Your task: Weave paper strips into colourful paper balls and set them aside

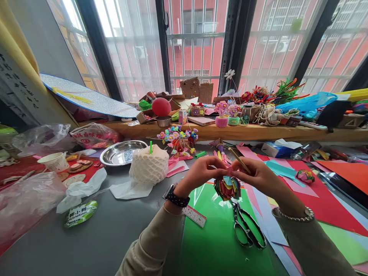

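Above the green sheet (218,245), a ball of folded coloured paper (227,188) hangs beneath my fingertips. My left hand (201,170) is closed, its fingertips pinching a small pink paper piece (229,171) at the top of the ball. From the other side my right hand (257,172) is closed on the same spot, with a thin wooden stick (240,160) lying between its fingers. Exactly how the pink piece joins the ball is hidden by the fingers. Black-handled scissors (247,229) lie just under the ball, and a printed ruler (194,216) rests left of them.
Coloured paper sheets (322,191) spread to the right, with a second small paper ball (305,176) on them. Left are a foam-netted coconut (149,165) with a green straw, a steel plate (122,152) and a paper cup (54,162). Craft flowers (179,140) stand behind.
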{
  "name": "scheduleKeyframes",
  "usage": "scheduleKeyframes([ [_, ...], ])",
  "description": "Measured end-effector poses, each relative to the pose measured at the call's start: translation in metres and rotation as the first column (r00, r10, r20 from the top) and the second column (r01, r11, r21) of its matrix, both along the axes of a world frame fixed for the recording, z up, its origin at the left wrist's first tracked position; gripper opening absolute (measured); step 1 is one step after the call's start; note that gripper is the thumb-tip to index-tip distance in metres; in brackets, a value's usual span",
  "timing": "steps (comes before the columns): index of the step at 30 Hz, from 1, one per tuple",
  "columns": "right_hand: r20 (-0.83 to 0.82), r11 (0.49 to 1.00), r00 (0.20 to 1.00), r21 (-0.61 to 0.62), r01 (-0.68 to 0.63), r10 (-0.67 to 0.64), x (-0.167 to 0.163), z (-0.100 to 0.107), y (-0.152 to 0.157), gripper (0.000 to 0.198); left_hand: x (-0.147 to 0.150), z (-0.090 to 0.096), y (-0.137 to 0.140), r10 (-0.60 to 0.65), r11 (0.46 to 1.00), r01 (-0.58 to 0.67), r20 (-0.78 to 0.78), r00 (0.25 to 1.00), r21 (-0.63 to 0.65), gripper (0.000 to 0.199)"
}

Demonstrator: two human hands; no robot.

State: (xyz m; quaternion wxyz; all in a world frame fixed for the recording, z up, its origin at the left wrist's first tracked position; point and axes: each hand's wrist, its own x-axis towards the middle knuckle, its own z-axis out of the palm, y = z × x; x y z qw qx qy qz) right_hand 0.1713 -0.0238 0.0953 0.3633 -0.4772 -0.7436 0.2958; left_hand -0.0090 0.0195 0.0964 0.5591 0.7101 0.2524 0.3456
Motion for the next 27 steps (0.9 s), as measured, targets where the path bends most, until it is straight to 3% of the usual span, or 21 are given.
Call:
scheduleKeyframes([
  [9, 0.148, 0.985, 0.98, 0.133, 0.112, -0.131, -0.006, 0.0, -0.002, 0.017, 0.0, -0.005, 0.003, 0.02, 0.999, -0.018, -0.042, 0.999, 0.046, 0.023],
  [16, 0.237, 0.942, 0.939, 0.282, 0.179, -0.249, -0.011, 0.002, -0.003, 0.01, 0.002, -0.012, 0.008, 0.057, 0.996, -0.055, -0.019, 0.998, 0.064, 0.024],
  [24, 0.031, 0.875, 0.91, 0.289, 0.388, -0.414, -0.006, -0.002, 0.0, 0.021, 0.009, -0.014, 0.006, -0.113, 0.983, 0.125, 0.09, 0.99, -0.138, 0.044],
  [27, 0.009, 0.885, 0.914, 0.257, 0.389, -0.405, -0.004, -0.003, 0.001, 0.023, 0.011, -0.017, 0.007, -0.071, 0.991, 0.077, 0.056, 0.996, -0.111, 0.047],
])
